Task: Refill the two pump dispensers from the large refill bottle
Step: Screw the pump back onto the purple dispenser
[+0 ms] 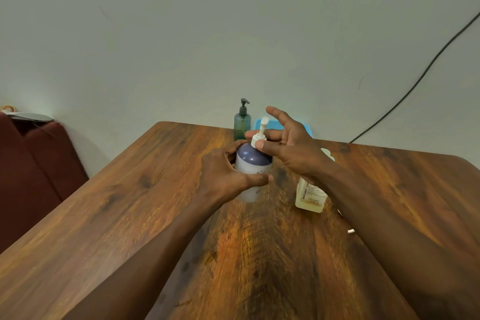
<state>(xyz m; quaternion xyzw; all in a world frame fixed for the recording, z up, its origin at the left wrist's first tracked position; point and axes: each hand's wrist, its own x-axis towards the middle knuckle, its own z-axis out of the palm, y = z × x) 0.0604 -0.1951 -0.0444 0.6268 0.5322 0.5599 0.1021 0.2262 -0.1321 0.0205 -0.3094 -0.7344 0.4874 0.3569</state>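
Table (124,215): left hand (224,176) around white dispenser (253,160), right hand (294,149) on its pump (261,132).

The surface (130,215) looks like smooth wood-grain laminate with a faint sheen. The far green dispenser (242,126) is translucent plastic; the near white dispenser (253,163) is opaque, glossy plastic. The refill bottle (310,197) on the right is pale, cloudy plastic with a paper label.
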